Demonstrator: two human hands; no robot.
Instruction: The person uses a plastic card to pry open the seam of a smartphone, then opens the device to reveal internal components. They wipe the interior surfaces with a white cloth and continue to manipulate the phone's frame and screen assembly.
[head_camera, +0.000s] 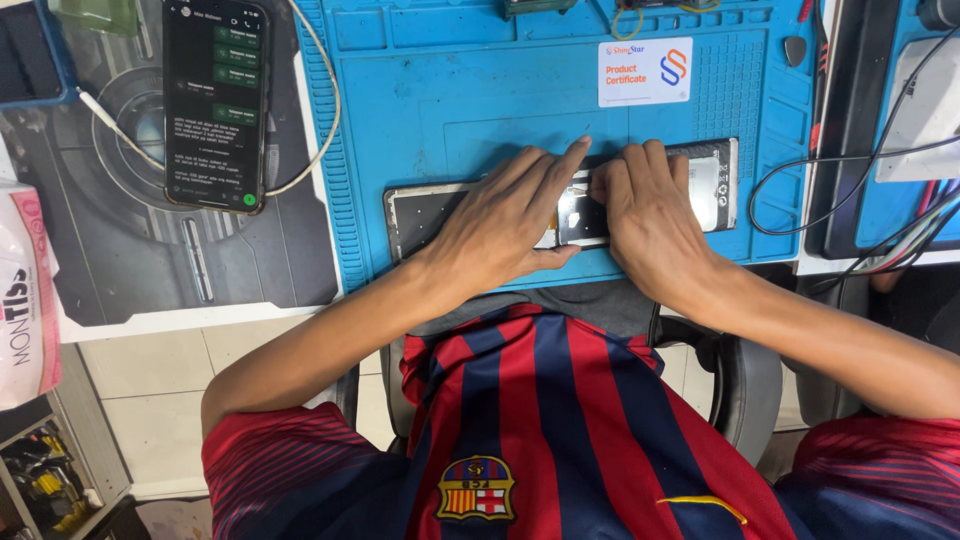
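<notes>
The open phone (480, 205) lies flat on the blue mat (450, 100), long side going left to right. The left hand (505, 215) presses it with spread fingers. The right hand (650, 215) presses with fingers together.

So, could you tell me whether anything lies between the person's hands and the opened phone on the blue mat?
Nothing visible does: the left hand and right hand both rest directly on the opened phone lying on the blue mat.

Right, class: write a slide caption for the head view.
Left hand and right hand press on an opened phone on a blue mat.
</notes>
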